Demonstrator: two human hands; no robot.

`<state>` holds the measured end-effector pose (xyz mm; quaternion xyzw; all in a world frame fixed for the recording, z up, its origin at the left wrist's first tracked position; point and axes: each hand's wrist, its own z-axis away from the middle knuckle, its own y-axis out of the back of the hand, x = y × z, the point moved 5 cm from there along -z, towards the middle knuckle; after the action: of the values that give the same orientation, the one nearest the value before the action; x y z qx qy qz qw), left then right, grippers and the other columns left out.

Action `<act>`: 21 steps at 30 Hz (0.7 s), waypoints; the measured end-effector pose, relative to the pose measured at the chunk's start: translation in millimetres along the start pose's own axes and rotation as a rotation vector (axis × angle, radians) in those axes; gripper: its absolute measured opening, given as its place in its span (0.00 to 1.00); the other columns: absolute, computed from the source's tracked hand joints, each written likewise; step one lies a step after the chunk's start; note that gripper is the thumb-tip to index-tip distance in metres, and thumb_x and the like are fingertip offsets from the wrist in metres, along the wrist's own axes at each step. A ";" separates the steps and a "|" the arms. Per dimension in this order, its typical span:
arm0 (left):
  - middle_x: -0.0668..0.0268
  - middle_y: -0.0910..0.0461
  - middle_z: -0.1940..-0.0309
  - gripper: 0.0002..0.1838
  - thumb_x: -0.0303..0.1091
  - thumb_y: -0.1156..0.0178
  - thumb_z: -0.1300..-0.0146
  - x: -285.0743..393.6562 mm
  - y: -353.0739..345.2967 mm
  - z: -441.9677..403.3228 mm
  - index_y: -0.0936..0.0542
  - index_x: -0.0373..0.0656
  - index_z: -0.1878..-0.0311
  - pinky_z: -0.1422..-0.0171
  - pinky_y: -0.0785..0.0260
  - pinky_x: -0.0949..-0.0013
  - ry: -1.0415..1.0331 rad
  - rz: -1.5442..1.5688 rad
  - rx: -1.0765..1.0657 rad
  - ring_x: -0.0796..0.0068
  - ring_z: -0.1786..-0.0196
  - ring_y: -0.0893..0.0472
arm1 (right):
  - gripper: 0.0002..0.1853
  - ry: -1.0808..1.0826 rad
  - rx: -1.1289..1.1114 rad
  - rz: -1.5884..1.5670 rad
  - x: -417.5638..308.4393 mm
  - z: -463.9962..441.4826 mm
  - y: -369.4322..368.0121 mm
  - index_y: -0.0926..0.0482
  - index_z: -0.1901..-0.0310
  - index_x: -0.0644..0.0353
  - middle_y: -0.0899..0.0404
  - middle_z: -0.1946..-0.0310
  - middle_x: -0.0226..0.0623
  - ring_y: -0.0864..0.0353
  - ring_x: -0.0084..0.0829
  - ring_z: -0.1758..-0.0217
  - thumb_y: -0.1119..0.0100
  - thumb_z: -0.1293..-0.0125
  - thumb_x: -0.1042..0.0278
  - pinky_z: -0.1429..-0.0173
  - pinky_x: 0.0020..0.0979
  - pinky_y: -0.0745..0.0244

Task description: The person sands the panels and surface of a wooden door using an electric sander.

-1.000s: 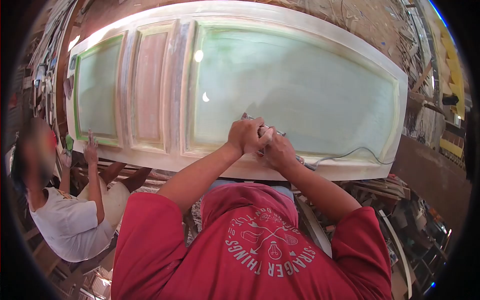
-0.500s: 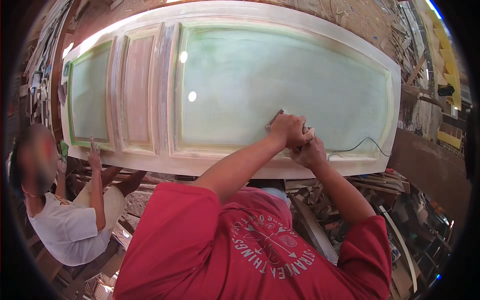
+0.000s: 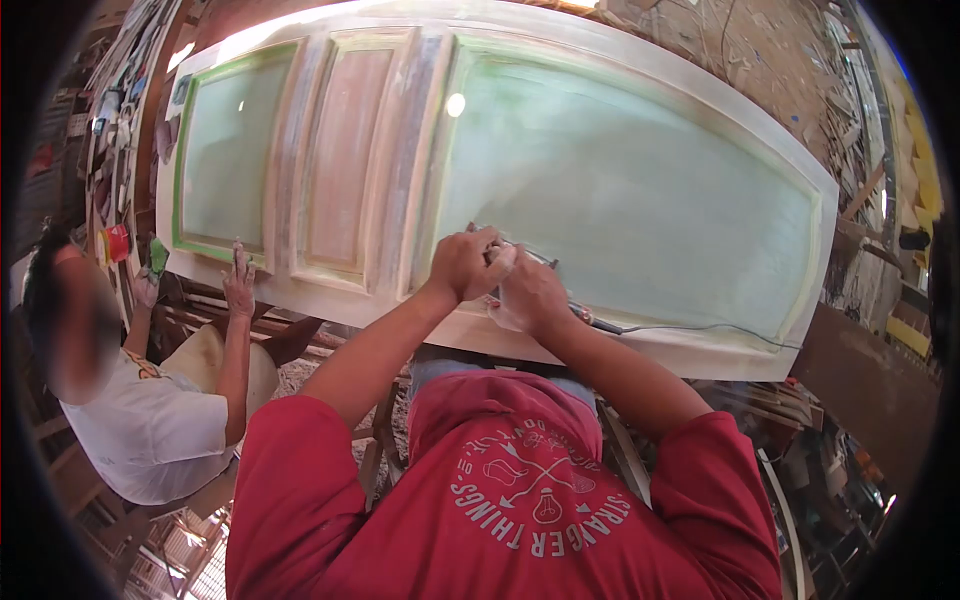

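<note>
A corded sander (image 3: 537, 256) rests near the lower left corner of the door's large pale green panel (image 3: 640, 190). My left hand (image 3: 464, 266) wraps round its left end, fingers closed. Beside it, my right hand (image 3: 528, 288) grips the tool from the right, and the two hands touch. Most of the sander's body is hidden under my fingers. From beneath my right wrist its dark cord (image 3: 690, 328) trails right across the door's lower edge.
A co-worker (image 3: 150, 420) sits at the left, one hand (image 3: 240, 283) at the door's edge, the other on a green pad (image 3: 157, 257). The door has a narrow pinkish panel (image 3: 348, 150) and a smaller green one (image 3: 235, 150). Wood scraps (image 3: 760, 410) lie below right.
My hands and the sander have moved left along the large panel towards its lower left corner. The view has swung, so the door appears further right. The co-worker's hand stays by the door's edge.
</note>
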<state>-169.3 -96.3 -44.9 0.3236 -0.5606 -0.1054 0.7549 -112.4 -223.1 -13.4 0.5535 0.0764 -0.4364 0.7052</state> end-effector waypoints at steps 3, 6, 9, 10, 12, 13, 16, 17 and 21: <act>0.46 0.16 0.72 0.22 0.53 0.36 0.32 -23.9 30.4 8.0 0.16 0.40 0.62 0.60 0.23 0.47 0.028 0.020 0.006 0.40 0.66 0.13 | 0.32 0.034 -0.033 0.044 -19.6 -23.6 -24.8 0.23 0.37 0.67 0.19 0.46 0.56 0.13 0.55 0.43 0.23 0.41 0.65 0.39 0.51 0.15; 0.47 0.17 0.73 0.23 0.54 0.36 0.31 -32.6 43.3 8.5 0.16 0.40 0.62 0.61 0.23 0.49 0.029 0.029 0.010 0.41 0.67 0.14 | 0.34 0.083 -0.028 0.070 -25.1 -32.7 -33.1 0.24 0.36 0.66 0.20 0.47 0.56 0.13 0.54 0.44 0.21 0.43 0.64 0.40 0.51 0.15; 0.47 0.16 0.72 0.23 0.54 0.36 0.31 -29.2 37.4 2.1 0.16 0.40 0.62 0.61 0.23 0.48 0.033 0.018 -0.005 0.41 0.67 0.13 | 0.31 0.072 0.005 0.047 -25.0 -31.5 -23.8 0.21 0.38 0.65 0.20 0.48 0.54 0.13 0.54 0.45 0.22 0.42 0.68 0.39 0.51 0.15; 0.47 0.16 0.73 0.23 0.54 0.36 0.31 -24.0 31.8 -1.2 0.16 0.40 0.63 0.61 0.23 0.48 0.011 0.013 0.001 0.41 0.67 0.13 | 0.31 0.065 0.023 0.037 -20.8 -26.3 -15.6 0.21 0.37 0.64 0.20 0.48 0.54 0.13 0.54 0.46 0.22 0.43 0.67 0.39 0.51 0.15; 0.47 0.16 0.73 0.22 0.54 0.36 0.31 -8.9 13.5 -9.1 0.16 0.40 0.63 0.61 0.22 0.47 -0.036 0.005 0.008 0.41 0.67 0.13 | 0.33 0.032 0.038 0.029 -7.3 -13.1 0.0 0.22 0.37 0.63 0.20 0.48 0.54 0.13 0.54 0.46 0.21 0.44 0.67 0.40 0.50 0.15; 0.48 0.16 0.73 0.22 0.54 0.36 0.31 -1.2 2.2 -13.2 0.16 0.41 0.64 0.61 0.22 0.46 -0.035 0.010 -0.011 0.41 0.67 0.13 | 0.34 0.008 0.033 0.030 1.2 -5.5 7.2 0.23 0.36 0.62 0.20 0.48 0.53 0.13 0.54 0.45 0.21 0.44 0.67 0.40 0.51 0.15; 0.51 0.16 0.75 0.22 0.55 0.36 0.32 26.5 -32.7 -25.7 0.15 0.42 0.66 0.60 0.21 0.46 -0.044 0.019 -0.071 0.41 0.68 0.13 | 0.35 -0.054 0.065 0.002 34.2 21.4 19.4 0.24 0.35 0.62 0.20 0.47 0.53 0.13 0.55 0.46 0.20 0.45 0.66 0.42 0.51 0.14; 0.51 0.16 0.76 0.23 0.55 0.36 0.32 36.8 -43.9 -30.7 0.15 0.42 0.66 0.60 0.21 0.46 -0.065 0.020 -0.083 0.42 0.68 0.14 | 0.36 -0.075 0.086 -0.013 46.4 30.5 23.5 0.24 0.34 0.61 0.21 0.47 0.53 0.13 0.55 0.46 0.20 0.45 0.65 0.43 0.52 0.14; 0.54 0.16 0.77 0.24 0.57 0.36 0.33 78.7 -90.6 -50.3 0.17 0.43 0.69 0.59 0.21 0.46 -0.145 0.014 -0.156 0.44 0.70 0.14 | 0.34 -0.169 0.104 0.011 92.2 64.8 41.1 0.24 0.35 0.59 0.21 0.46 0.52 0.13 0.55 0.47 0.21 0.43 0.64 0.45 0.53 0.14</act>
<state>-77.4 -188.4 -46.8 0.2515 -0.6062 -0.1666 0.7359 -52.0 -326.6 -14.2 0.5510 -0.0094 -0.4811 0.6818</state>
